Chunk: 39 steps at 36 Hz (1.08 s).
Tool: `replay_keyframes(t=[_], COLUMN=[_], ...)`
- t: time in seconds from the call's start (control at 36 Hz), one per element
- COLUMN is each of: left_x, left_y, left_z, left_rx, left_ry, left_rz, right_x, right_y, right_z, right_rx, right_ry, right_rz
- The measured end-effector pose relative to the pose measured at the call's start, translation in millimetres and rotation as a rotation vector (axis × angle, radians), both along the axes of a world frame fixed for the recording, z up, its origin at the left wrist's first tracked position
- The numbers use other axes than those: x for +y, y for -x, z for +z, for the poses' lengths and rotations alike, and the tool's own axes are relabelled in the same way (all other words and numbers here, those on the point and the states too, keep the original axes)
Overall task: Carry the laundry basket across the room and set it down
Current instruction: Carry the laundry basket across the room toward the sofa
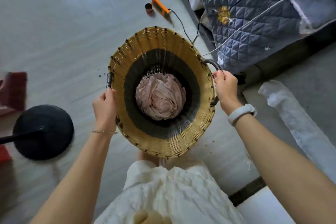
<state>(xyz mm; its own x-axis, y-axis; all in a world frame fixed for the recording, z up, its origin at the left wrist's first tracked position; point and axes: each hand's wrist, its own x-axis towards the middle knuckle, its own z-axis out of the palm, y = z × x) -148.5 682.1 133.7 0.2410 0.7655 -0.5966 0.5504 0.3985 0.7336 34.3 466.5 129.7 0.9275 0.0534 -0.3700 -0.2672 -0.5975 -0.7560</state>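
Note:
A round woven laundry basket [163, 143], tan at the rim and black lower down, is right in front of me over the grey floor. A crumpled pink cloth [160, 98] lies at its bottom. My left hand [104, 105] grips the black handle on the basket's left side. My right hand [225, 88] is closed around the black handle on the right side. Whether the basket's base touches the floor is hidden from above.
A black round lamp base [43, 132] stands on the floor at the left. An orange power strip [161, 6] with cables and a small dark cup [149, 7] lie ahead. A blue quilted cover [258, 14] is on furniture at the upper right. White plastic sheeting [298, 120] lies at the right.

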Motion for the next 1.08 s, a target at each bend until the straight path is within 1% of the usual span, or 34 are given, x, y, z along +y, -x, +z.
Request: replay_keyframes(t=[0.14,0.36,0.58,0.72,0.89,1.08], left_x=[63,166,243,286,334,397], left_y=[-3,-41,-104,-161,-233,-296], left_z=[-14,-19,-18,-15,-9,-2], left_rx=[-0.003,0.031,0.067,0.102,0.102,0.066], left_ry=[0.02,0.051,0.007,-0.019,-0.04,-0.021], left_rz=[0.05,0.075,0.111,0.185,0.283,0.352], right_x=[69,178,260,314,383,464], right_y=[-18,-59,-123,-186,-269,-345], right_z=[-11,-16,-18,-14,-7,5], right_rx=[0.005,0.031,0.061,0.086,0.154,0.126], right_ry=[0.021,0.062,-0.006,-0.052,-0.085,-0.075], right_rz=[0.038,0.033,0.058,0.105,0.131,0.171])
